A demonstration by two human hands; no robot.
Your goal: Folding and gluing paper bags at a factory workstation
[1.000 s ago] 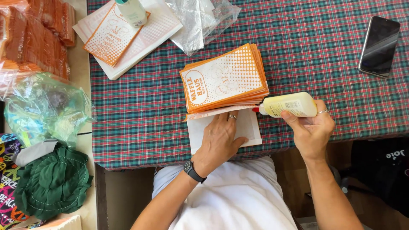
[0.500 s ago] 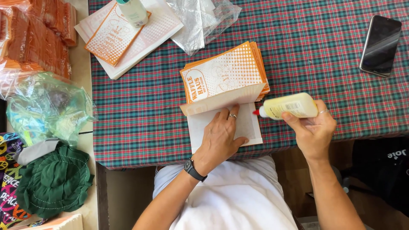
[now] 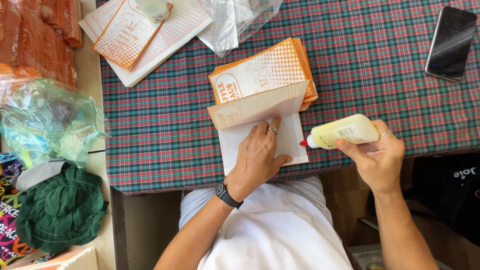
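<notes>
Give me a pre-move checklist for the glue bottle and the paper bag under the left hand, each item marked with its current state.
1. Left hand flat on the white-and-orange paper bag, pinning it to the green-and-red plaid tablecloth: ok.
2. Bag's orange-printed flap lifted, white inside exposed: ok.
3. Right hand gripping the pale yellow plastic glue bottle: ok.
4. Bottle's red nozzle pointing at the bag's right edge: ok.
5. Nozzle open and glue flowing: cannot tell.
6. Stack of orange printed bags clear of the nozzle: ok.
</notes>
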